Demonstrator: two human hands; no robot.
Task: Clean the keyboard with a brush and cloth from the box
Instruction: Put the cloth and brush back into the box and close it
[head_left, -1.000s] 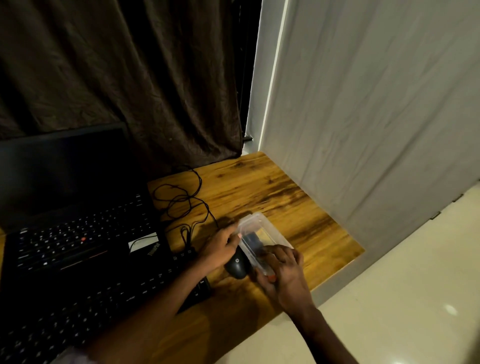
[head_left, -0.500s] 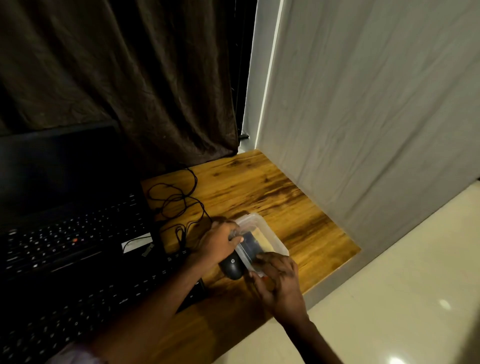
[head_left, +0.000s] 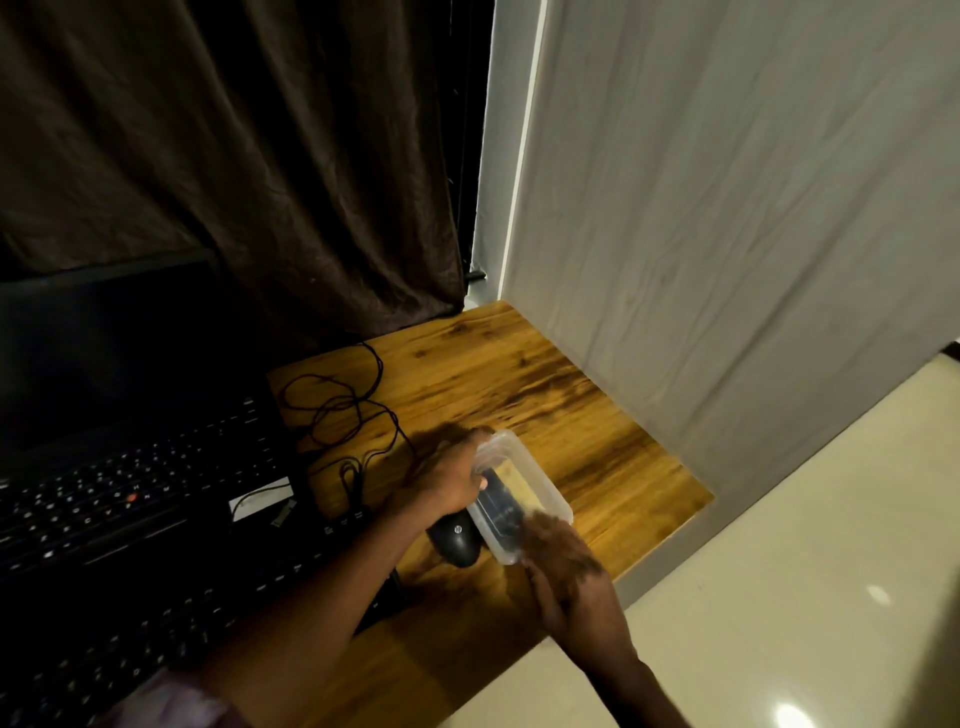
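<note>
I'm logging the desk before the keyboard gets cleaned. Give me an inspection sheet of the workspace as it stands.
Surface: wooden desk, grain with dark streaks.
Job's things: clear plastic box on the desk, with dark and yellowish contents that cannot be identified; black keyboard at the near left.
Clutter: black mouse beside the box; open laptop behind the keyboard.
Hands: left hand grips the box's far end; right hand is blurred at its near end, grip unclear.
Cables: black cable looped loosely to the right of the laptop.
Surroundings: dark curtain behind; pale sheet on the right; glossy floor.
</note>
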